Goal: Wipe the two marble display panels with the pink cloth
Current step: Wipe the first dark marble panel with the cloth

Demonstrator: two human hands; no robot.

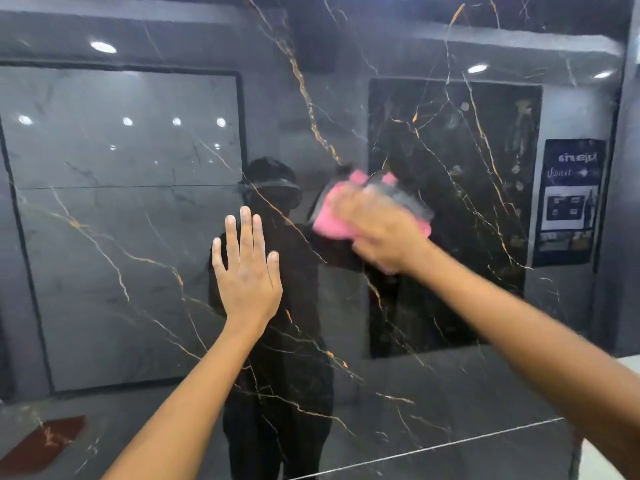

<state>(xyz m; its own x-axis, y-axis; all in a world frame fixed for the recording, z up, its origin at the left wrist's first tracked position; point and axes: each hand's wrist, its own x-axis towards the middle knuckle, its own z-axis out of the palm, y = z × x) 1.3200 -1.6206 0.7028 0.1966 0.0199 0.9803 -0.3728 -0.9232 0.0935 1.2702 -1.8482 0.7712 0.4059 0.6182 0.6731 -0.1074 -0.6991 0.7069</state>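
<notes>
A: Pink cloth [332, 216]: where is it?
B: Under the right hand [384, 230], gripped and pressed on the marble panel [450, 375], just right of the left hand [247, 271], which lies flat, fingers spread.
A: Progress?
B: Mid-wipe, I judge; a second panel isn't distinguishable.

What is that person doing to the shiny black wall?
A person is cleaning a dark marble panel with gold veins. The right hand presses a pink cloth against it and looks blurred, so it is probably rubbing. The left hand lies flat and open on the panel beside it. The glossy stone mirrors the person and the room behind.
</notes>
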